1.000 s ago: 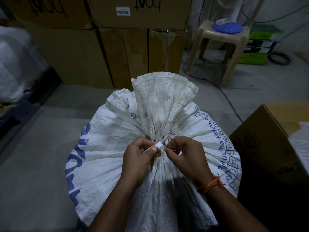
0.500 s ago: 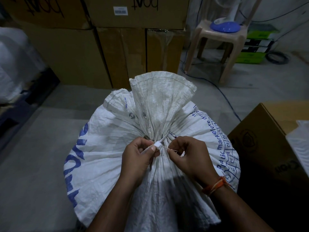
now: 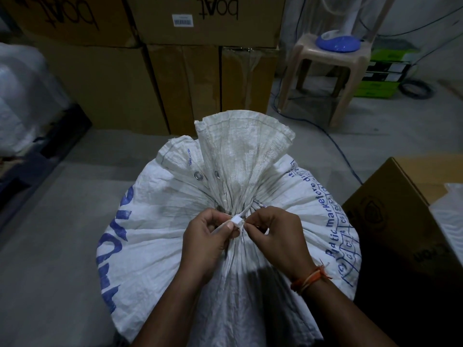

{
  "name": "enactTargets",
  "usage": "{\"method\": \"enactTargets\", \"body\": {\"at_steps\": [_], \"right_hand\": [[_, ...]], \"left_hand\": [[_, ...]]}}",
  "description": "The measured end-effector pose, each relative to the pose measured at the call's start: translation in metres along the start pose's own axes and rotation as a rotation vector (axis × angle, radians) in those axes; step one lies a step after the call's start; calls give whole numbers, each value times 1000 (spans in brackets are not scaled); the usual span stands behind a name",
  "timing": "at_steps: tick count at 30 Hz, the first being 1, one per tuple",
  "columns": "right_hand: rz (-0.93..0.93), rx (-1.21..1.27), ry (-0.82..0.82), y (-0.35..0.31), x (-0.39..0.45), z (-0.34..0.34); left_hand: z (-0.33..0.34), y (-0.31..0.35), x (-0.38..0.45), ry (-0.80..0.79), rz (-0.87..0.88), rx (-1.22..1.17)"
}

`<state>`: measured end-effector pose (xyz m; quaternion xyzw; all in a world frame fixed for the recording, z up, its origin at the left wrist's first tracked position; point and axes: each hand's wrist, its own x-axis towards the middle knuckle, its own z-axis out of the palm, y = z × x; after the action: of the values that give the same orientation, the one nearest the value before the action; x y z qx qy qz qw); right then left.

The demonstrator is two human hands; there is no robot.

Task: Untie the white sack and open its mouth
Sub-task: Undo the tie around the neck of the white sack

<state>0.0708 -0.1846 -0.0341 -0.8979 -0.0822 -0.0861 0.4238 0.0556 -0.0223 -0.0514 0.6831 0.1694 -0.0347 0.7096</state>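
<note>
A full white woven sack (image 3: 160, 236) with blue lettering stands on the floor in front of me. Its mouth (image 3: 240, 146) is gathered into a fanned-out neck, cinched by a white plastic tie with a small square lock head (image 3: 237, 220). My left hand (image 3: 208, 244) pinches the tie's strap and lock head between thumb and fingers. My right hand (image 3: 278, 236), with an orange thread band on the wrist, pinches the tie just to the right of the lock head. Both hands rest against the sack's neck.
Stacked cardboard boxes (image 3: 200, 78) stand behind the sack. A plastic stool (image 3: 328, 68) with a blue object on it is at the back right, and a blue cable (image 3: 340, 156) runs over the floor. An open cardboard box (image 3: 390, 221) stands close on the right. Wrapped white bundles (image 3: 22, 96) lie left.
My hands stay on the tie. Over the last second the right fingers shifted slightly at the lock head, and a thin gap opened and closed between the two hands. The neck is still cinched.
</note>
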Motion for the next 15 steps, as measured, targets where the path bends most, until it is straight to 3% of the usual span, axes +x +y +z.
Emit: {"method": "enactTargets", "body": {"at_steps": [15], "right_hand": [[42,5,-12,4,-2,-7]], "left_hand": [[2,5,-4,-6,-27,-27]]}}
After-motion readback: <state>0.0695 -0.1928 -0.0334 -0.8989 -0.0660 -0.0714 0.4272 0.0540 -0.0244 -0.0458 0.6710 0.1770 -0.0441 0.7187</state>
